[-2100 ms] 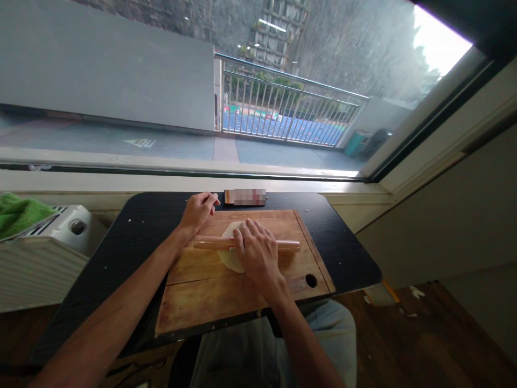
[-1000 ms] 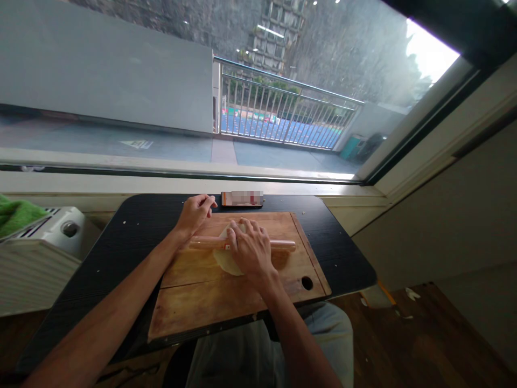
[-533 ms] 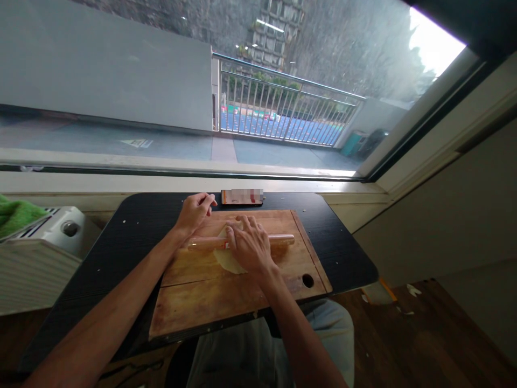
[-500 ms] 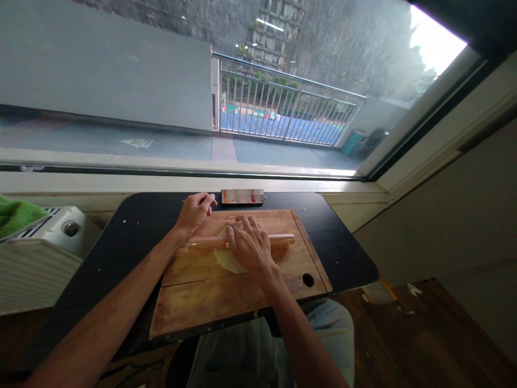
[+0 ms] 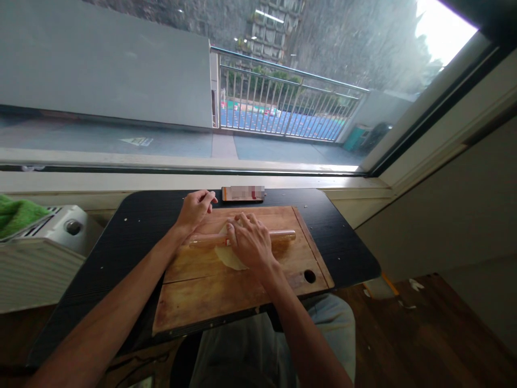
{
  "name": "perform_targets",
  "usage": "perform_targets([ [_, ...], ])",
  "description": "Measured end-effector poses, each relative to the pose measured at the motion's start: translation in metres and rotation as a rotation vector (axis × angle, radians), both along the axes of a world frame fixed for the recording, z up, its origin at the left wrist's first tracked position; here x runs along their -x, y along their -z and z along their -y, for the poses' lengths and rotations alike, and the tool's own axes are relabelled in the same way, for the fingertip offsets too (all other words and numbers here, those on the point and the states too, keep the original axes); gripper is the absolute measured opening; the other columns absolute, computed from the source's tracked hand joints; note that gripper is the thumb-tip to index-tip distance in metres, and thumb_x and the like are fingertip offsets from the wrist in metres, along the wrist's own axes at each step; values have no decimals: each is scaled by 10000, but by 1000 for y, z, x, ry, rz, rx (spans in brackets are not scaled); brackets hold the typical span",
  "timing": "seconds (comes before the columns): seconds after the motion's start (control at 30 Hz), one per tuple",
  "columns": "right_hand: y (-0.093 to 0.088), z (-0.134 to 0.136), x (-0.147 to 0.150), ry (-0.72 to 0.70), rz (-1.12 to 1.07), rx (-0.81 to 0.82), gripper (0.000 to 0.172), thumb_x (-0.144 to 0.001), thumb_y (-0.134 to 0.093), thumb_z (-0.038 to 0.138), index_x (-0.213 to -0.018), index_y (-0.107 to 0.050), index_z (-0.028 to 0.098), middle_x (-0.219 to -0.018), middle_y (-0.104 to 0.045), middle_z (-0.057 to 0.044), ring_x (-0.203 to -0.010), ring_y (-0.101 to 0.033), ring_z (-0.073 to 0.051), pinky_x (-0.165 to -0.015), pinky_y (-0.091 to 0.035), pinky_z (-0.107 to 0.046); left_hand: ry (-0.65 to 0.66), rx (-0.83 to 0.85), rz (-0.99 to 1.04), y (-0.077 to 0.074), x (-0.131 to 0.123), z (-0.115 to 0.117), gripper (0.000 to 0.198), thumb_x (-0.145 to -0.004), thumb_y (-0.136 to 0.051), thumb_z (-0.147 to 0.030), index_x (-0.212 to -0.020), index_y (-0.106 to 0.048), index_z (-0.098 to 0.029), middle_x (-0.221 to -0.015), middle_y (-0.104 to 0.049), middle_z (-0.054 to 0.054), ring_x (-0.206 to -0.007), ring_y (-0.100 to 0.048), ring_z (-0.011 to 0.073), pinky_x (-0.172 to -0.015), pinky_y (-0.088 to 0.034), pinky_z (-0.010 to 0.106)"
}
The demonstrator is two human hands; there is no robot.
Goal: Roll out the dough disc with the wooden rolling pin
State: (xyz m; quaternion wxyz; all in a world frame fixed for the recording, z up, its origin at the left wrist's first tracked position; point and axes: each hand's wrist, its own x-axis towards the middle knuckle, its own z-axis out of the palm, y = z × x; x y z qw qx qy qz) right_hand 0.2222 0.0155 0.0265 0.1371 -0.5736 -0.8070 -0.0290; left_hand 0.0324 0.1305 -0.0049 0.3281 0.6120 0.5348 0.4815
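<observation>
My right hand (image 5: 251,240) lies over the middle of a pale rolling pin (image 5: 284,235), its fingers bent over the far side. Under the pin is a thin, flat, yellowish sheet of dough (image 5: 229,258), partly hidden by the hand. The pin and dough rest on a wooden cutting board (image 5: 194,307). My left hand (image 5: 196,210) is closed at the board's far left edge, fingers curled in and thumb against them. Nothing shows in it, and it is apart from the dough.
A phone (image 5: 243,194) lies on the black table (image 5: 343,242) beyond the board. Past the table are a windowsill (image 5: 100,181) and a window. On the left stands a white radiator (image 5: 40,269) with a green towel (image 5: 20,215) on it.
The view has shifted slightly. Both hands, the rolling pin and the dough hold nearly the same places on the board.
</observation>
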Motion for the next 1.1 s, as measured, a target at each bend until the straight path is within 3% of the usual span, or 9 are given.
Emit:
perform_targets([
  [0.6,0,0,2,32,13,1,387,-1214,-409,360,-1126,-773,263,-1215,-765,-63,-1139,-652,-242,-969,-566,-375,13,-13,14,5,0,-3,402,-935,-597,-541,-736,-720,-214,-541,-601,-5,-497,-506,151,-556,-375,298],
  [0.77,1,0,1,28,7,5,391,-1213,-406,369,-1165,-779,266,-1233,-766,-69,-1161,-652,-247,-987,-563,-374,11,-13,17,5,0,-2,393,-933,-597,-537,-742,-722,-216,-554,-615,1,-517,-533,159,-569,-393,302],
  [0.93,6,2,-1,27,-33,-21,410,-1215,-398,391,-1478,-684,260,-1378,-755,-82,-1239,-650,-263,-1037,-552,-405,7,-11,29,3,-1,-1,388,-934,-604,-525,-734,-724,-215,-547,-612,1,-512,-527,155,-575,-396,305],
  [1.1,7,4,-1,30,-16,-18,397,-1216,-390,394,-1359,-732,252,-1340,-759,-76,-1223,-654,-270,-1023,-542,-414,9,-15,22,2,-1,-1,386,-937,-607,-515,-725,-727,-215,-545,-612,0,-514,-533,153,-584,-410,303],
])
